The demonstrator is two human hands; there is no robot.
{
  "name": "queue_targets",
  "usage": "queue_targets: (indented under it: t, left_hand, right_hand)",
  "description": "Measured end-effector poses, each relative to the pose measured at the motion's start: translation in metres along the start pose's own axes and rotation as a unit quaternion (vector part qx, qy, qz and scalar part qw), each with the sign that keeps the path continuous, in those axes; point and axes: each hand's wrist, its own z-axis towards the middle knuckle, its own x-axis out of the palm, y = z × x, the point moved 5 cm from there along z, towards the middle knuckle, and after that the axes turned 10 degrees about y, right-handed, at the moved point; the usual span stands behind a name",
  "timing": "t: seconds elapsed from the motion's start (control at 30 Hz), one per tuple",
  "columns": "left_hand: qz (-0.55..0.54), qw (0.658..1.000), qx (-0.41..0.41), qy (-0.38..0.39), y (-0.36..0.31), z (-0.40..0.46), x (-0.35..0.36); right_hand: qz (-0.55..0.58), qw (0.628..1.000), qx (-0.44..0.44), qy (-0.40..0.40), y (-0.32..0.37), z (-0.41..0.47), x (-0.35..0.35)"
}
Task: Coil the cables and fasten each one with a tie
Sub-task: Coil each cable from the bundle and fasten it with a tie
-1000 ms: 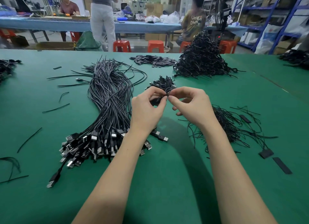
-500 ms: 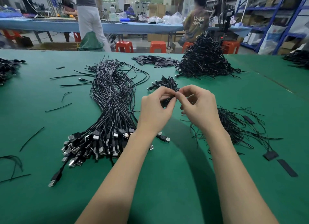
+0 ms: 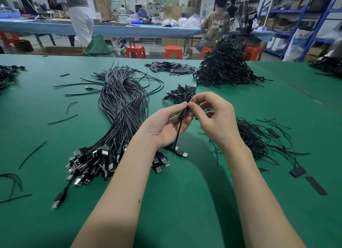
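I hold the coiled cable above the green counter, between both hands and in front of the small heap of finished coils. My left hand lies palm up with the coil pinched between thumb and forefinger; this grip is narrow and carries the bundle. My right hand closes its thumb and forefinger on the top of the coil, where I judge the tie sits, though the tie is too thin to make out clearly. One loose strand hangs down past my left palm. To do this step well, I keep the left pinch firm so the loops do not spring apart, and I twist with the right fingertips only, turning the tie ends around each other close against the bundle. I avoid pulling the coil sideways, since that would loosen the loops. The uncoiled cables lie to the left on the counter, with their USB plugs fanned toward me; the spare ties lie to the right, within reach for the next cable.
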Motion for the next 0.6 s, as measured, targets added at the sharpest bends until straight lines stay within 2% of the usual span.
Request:
queue_targets:
  t: [0.2,0.33,0.47,0.5,0.57,0.6]
  left_hand:
    - [-0.09,0.996,-0.018,0.021,0.005,-0.001,-0.002]
    - [-0.084,0.996,-0.013,0.014,0.005,-0.001,0.002]
    - [0.018,0.999,0.031,-0.007,-0.001,0.002,-0.001]
    - [0.048,0.997,0.052,-0.007,-0.004,0.002,-0.002]
    - [0.12,0.987,0.109,0.006,-0.009,0.002,-0.001]
    - [0.172,0.973,0.151,0.015,-0.013,0.002,0.001]
  right_hand:
    - [0.001,1.0,0.014,0.005,0.001,0.001,-0.003]
    - [0.022,0.999,0.042,0.009,-0.003,0.0,-0.007]
    - [-0.006,0.998,0.054,0.011,-0.002,0.0,-0.004]
    - [0.019,0.997,0.074,0.012,-0.003,0.0,-0.001]
    - [0.145,0.979,0.143,0.01,-0.01,0.0,0.004]
    - [0.23,0.954,0.194,0.015,-0.014,-0.002,0.006]
